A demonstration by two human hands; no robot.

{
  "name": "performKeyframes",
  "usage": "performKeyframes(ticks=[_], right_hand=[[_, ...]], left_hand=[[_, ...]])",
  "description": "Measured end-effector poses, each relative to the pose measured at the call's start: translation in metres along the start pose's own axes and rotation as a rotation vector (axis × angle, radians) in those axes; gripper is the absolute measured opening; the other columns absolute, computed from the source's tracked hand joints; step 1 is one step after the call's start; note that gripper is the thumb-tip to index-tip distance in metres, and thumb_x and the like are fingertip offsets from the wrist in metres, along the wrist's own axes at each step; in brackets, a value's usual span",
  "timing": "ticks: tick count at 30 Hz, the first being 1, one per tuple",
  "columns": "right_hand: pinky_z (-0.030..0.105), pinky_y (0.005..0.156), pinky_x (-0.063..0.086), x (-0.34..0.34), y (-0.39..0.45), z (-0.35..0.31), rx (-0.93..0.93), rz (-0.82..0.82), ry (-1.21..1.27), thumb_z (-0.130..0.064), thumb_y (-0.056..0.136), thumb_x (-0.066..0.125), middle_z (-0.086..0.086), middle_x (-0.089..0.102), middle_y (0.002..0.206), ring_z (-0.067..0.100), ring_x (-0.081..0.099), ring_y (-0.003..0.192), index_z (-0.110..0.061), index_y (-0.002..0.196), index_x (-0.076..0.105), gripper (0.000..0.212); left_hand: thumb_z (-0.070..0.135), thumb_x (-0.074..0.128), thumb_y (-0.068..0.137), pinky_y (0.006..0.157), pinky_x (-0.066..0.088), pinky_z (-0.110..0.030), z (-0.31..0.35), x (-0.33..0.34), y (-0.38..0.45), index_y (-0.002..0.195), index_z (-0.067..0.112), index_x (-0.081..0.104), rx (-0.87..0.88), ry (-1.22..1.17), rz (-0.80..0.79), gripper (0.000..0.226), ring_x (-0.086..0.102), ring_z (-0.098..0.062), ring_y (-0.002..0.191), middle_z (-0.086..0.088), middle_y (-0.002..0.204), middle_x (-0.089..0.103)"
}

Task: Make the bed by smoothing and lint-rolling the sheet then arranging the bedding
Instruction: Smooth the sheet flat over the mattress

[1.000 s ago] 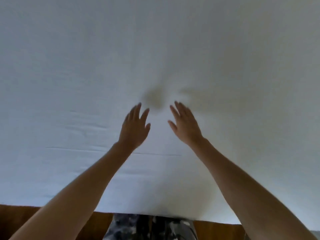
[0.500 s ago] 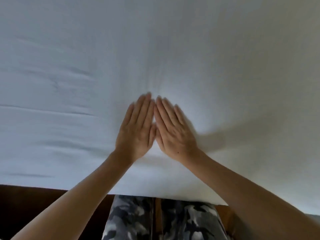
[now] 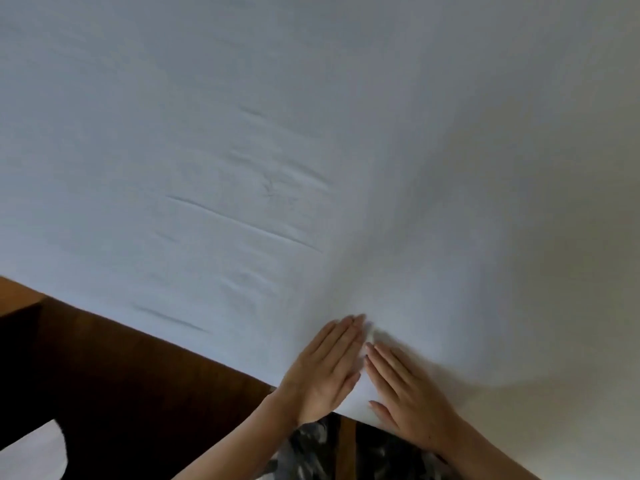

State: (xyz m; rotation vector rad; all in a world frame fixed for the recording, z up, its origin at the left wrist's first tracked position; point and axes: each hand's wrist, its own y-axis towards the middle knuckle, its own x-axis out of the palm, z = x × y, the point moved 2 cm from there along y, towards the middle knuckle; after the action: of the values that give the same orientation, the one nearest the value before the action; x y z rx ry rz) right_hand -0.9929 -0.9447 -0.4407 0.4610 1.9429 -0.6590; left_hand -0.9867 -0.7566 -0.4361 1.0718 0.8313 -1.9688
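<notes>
A white sheet (image 3: 346, 116) fills most of the view, stretched over the bed. Several shallow creases run across it left of the middle. My left hand (image 3: 323, 372) lies flat on the sheet near the bed's near edge, fingers together and pointing up and right. My right hand (image 3: 407, 396) lies flat just beside it, fingers pointing up and left, fingertips close to the left hand's. Both palms press on the cloth and hold nothing. No lint roller or other bedding is in view.
The sheet's near edge runs diagonally from middle left to bottom centre. Below it is dark wooden floor (image 3: 131, 393). A white piece of cloth (image 3: 38, 452) lies at the bottom left corner. My camouflage-patterned trousers (image 3: 346, 452) show at the bottom.
Both hands came together flat on the sheet and slid back toward the near edge. The view has swung left, so floor and creases now show.
</notes>
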Motion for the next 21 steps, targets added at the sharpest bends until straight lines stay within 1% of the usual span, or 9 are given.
performKeyframes(ticks=[2, 3, 5, 7, 9, 11, 13, 16, 21], right_hand=[[0.041, 0.119, 0.015, -0.024, 0.019, 0.023, 0.064, 0.105, 0.040, -0.039, 0.102, 0.029, 0.017, 0.005, 0.161, 0.029, 0.008, 0.149, 0.003, 0.141, 0.031, 0.058], [0.041, 0.119, 0.015, -0.039, 0.035, 0.041, 0.123, 0.171, 0.047, -0.039, 0.103, 0.030, 0.016, 0.003, 0.161, 0.028, 0.009, 0.149, 0.003, 0.143, 0.027, 0.058], [0.041, 0.120, 0.014, -0.072, 0.078, 0.085, 0.256, 0.291, 0.039, -0.036, 0.103, 0.030, 0.018, 0.007, 0.160, 0.029, 0.009, 0.148, 0.004, 0.146, 0.022, 0.059], [0.042, 0.120, 0.014, -0.106, 0.132, 0.134, 0.364, 0.377, 0.009, -0.033, 0.103, 0.031, 0.025, 0.017, 0.155, 0.034, 0.014, 0.147, 0.008, 0.146, 0.023, 0.059], [0.041, 0.120, 0.011, -0.142, 0.190, 0.181, 0.426, 0.417, -0.044, -0.032, 0.103, 0.030, 0.027, 0.017, 0.155, 0.036, 0.015, 0.146, 0.009, 0.146, 0.021, 0.060], [0.038, 0.121, 0.006, -0.171, 0.246, 0.215, 0.465, 0.405, -0.080, -0.033, 0.103, 0.029, 0.022, 0.012, 0.158, 0.032, 0.010, 0.148, 0.005, 0.149, 0.017, 0.061], [0.037, 0.122, 0.005, -0.188, 0.295, 0.231, 0.464, 0.358, -0.065, -0.035, 0.102, 0.028, 0.017, 0.008, 0.161, 0.028, 0.006, 0.149, 0.001, 0.151, 0.014, 0.062], [0.034, 0.121, 0.005, -0.184, 0.350, 0.225, 0.471, 0.233, 0.023, -0.040, 0.102, 0.026, 0.011, 0.004, 0.162, 0.023, 0.003, 0.149, -0.005, 0.153, 0.012, 0.063], [0.039, 0.121, 0.000, -0.127, 0.375, 0.143, 0.379, 0.189, -0.051, -0.047, 0.099, 0.021, 0.015, 0.002, 0.161, 0.025, 0.001, 0.149, -0.001, 0.152, 0.008, 0.071]], left_hand=[[0.032, 0.036, 0.103, 0.121, 0.018, -0.042, -0.020, -0.022, 0.004, 0.146, -0.001, 0.027, -0.129, -0.047, 0.157, 0.054, 0.015, -0.028, 0.149, -0.020, 0.154, 0.029], [0.032, 0.033, 0.104, 0.121, 0.014, -0.043, -0.035, -0.033, 0.007, 0.148, -0.001, 0.024, -0.224, -0.044, 0.238, 0.056, 0.012, -0.028, 0.149, -0.018, 0.157, 0.024], [0.030, 0.033, 0.104, 0.121, 0.011, -0.046, -0.073, -0.058, 0.020, 0.150, -0.001, 0.017, -0.413, -0.045, 0.380, 0.058, 0.010, -0.032, 0.149, -0.017, 0.160, 0.012], [0.025, 0.038, 0.104, 0.121, 0.011, -0.048, -0.120, -0.087, 0.037, 0.147, -0.007, 0.019, -0.584, -0.008, 0.508, 0.057, 0.012, -0.039, 0.147, -0.027, 0.156, 0.015], [0.022, 0.040, 0.103, 0.121, 0.010, -0.047, -0.169, -0.116, 0.054, 0.146, -0.010, 0.024, -0.716, 0.038, 0.608, 0.056, 0.014, -0.044, 0.145, -0.033, 0.153, 0.018], [0.024, 0.037, 0.104, 0.121, 0.009, -0.045, -0.210, -0.139, 0.067, 0.146, -0.011, 0.024, -0.779, 0.096, 0.666, 0.056, 0.016, -0.045, 0.144, -0.034, 0.153, 0.020], [0.028, 0.032, 0.105, 0.120, 0.008, -0.044, -0.239, -0.151, 0.078, 0.147, -0.010, 0.023, -0.793, 0.131, 0.670, 0.057, 0.015, -0.045, 0.145, -0.033, 0.154, 0.019], [0.031, 0.029, 0.105, 0.120, 0.005, -0.040, -0.256, -0.149, 0.079, 0.149, -0.007, 0.020, -0.767, 0.122, 0.592, 0.059, 0.013, -0.042, 0.146, -0.029, 0.156, 0.016], [0.038, 0.024, 0.103, 0.122, 0.004, -0.039, -0.243, -0.096, 0.029, 0.152, -0.001, 0.017, -0.774, 0.100, 0.391, 0.063, 0.010, -0.032, 0.149, -0.020, 0.160, 0.014]])
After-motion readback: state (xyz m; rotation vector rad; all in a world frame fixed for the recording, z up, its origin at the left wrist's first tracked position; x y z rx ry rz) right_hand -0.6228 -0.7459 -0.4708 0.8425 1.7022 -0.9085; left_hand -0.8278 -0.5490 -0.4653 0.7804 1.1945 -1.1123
